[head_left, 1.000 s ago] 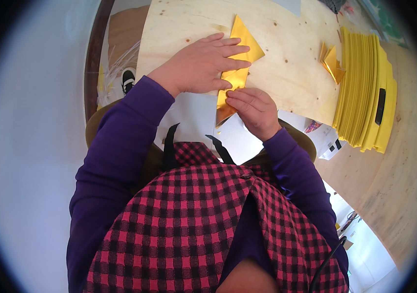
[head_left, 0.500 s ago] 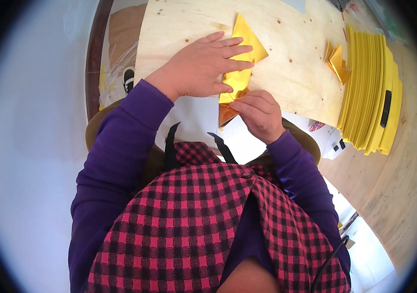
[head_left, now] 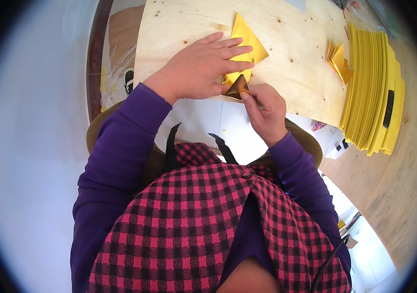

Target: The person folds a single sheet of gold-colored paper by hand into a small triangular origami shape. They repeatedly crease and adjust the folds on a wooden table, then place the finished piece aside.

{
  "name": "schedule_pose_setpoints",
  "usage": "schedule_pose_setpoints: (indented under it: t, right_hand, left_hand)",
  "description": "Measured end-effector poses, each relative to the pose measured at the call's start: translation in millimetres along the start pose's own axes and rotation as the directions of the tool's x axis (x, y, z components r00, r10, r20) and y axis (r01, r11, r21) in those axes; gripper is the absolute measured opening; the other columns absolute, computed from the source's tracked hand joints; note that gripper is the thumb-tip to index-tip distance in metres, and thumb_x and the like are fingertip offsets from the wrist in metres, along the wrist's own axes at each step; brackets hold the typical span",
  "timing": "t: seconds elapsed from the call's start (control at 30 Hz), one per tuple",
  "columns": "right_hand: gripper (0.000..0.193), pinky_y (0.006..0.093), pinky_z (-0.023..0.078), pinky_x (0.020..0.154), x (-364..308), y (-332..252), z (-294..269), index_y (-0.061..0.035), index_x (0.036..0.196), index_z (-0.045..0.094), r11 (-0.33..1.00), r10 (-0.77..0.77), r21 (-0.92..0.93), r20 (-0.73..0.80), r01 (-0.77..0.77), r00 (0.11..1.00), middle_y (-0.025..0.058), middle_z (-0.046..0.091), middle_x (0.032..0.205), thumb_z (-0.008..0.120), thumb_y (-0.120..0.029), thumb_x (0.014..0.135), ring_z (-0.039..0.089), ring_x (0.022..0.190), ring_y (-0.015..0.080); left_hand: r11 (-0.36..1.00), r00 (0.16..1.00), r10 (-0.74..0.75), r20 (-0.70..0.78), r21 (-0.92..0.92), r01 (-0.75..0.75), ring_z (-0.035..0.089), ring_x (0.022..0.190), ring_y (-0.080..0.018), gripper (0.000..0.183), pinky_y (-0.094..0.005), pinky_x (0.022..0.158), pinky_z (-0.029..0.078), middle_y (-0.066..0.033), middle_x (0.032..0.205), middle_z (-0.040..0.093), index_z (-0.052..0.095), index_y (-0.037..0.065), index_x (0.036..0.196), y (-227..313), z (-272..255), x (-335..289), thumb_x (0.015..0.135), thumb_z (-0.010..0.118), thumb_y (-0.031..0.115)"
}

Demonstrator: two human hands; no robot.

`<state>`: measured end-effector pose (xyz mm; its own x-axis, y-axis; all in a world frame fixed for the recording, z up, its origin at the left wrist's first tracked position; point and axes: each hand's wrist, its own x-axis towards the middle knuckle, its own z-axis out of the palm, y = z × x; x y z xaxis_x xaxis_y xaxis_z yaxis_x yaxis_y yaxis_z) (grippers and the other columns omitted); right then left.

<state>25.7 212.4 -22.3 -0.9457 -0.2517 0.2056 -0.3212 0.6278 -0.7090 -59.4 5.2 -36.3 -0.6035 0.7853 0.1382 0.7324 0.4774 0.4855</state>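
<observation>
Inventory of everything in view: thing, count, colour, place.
Foil sheet: 1, gold, upper centre
Stack: 1, yellow, right
Folded foil: 1, gold, left of stack
Strip: 1, black, on stack
Table: 1, pale wood, under foil sheet
Shoe: 1, black and white, left of table
Plastic strands: several, clear, beside shoe
Panel: 1, brown, upper left
Checked top: 1, red and black, lower centre
Sleeves: 2, purple, flanking top
Left hand: 1, bare, spread on sheet
Right hand: 1, bare, pinching sheet's near flap

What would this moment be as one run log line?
left hand: fingers spread on gold paper | right hand: gripping its folded near end | right side: folded gold piece beside yellow stack
</observation>
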Motion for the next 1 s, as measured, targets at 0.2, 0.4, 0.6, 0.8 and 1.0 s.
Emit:
schedule_pose_setpoints:
  t: [0.2, 0.4, 0.6, 0.8, 1.0]
  right_hand:
    - [0.01, 0.0364, 0.05, 0.063, 4.1, -1.8, -0.2, -0.0021, 0.094, 0.068, 0.999, 0.044, 0.0, 0.021, -0.044, 0.999, 0.0128, 0.065, 0.078, 0.072, -0.006, 0.085, 0.062, 0.07, 0.0297]
    - [0.01, 0.0367, 0.049, 0.062, 6.8, -2.5, -0.8, -0.0024, 0.094, 0.068, 0.998, 0.054, 0.008, 0.045, -0.055, 0.998, 0.0131, 0.063, 0.076, 0.071, -0.01, 0.087, 0.061, 0.069, 0.0292]
    - [0.011, 0.0364, 0.049, 0.062, 6.0, -1.9, -1.4, -0.0024, 0.094, 0.067, 0.996, 0.084, 0.028, 0.066, -0.086, 0.994, 0.0133, 0.063, 0.077, 0.071, -0.011, 0.088, 0.061, 0.069, 0.0297]
    - [0.011, 0.0361, 0.049, 0.062, 5.7, -2.4, 0.4, -0.0022, 0.093, 0.068, 0.995, 0.093, 0.031, 0.044, -0.094, 0.995, 0.0133, 0.063, 0.077, 0.07, -0.012, 0.088, 0.061, 0.069, 0.0296]
    - [0.011, 0.0355, 0.049, 0.063, 4.8, -5.1, 2.0, -0.0025, 0.094, 0.068, 0.987, 0.149, 0.047, 0.033, -0.151, 0.988, 0.0123, 0.063, 0.076, 0.07, -0.012, 0.089, 0.061, 0.068, 0.0279]
  left_hand:
    - [0.998, 0.999, -0.034, -0.022, -0.057, 0.033, 0.036, 0.145, -0.0216, 0.071, -0.0449, 0.123, 0.022, -0.0016, 0.153, 0.045, 0.044, 0.023, 0.149, 0.7, 0.0, 2.1, 0.084, 0.07, 0.023]
    - [0.978, 0.998, -0.038, -0.049, -0.208, 0.028, 0.034, 0.146, -0.0236, 0.074, -0.0469, 0.123, 0.019, -0.0036, 0.155, 0.042, 0.042, 0.021, 0.15, 2.2, -4.7, 0.6, 0.082, 0.069, 0.01]
    - [0.948, 0.989, -0.015, -0.145, -0.317, -0.032, 0.039, 0.141, -0.0311, 0.059, -0.0443, 0.117, 0.03, -0.0096, 0.146, 0.049, 0.056, 0.01, 0.132, 5.4, -10.7, -2.4, 0.075, 0.063, -0.005]
    - [0.951, 0.972, -0.042, -0.23, -0.307, -0.031, 0.056, 0.112, -0.0312, 0.03, -0.0396, 0.097, 0.046, -0.0104, 0.114, 0.062, 0.065, 0.003, 0.102, 3.1, -12.1, -9.0, 0.073, 0.064, -0.005]
    - [0.938, 0.964, 0.023, -0.264, -0.327, -0.112, 0.06, 0.097, -0.0294, 0.009, -0.0398, 0.088, 0.047, -0.0064, 0.096, 0.064, 0.066, 0.005, 0.08, -1.1, -3.3, -13.1, 0.073, 0.064, 0.0]
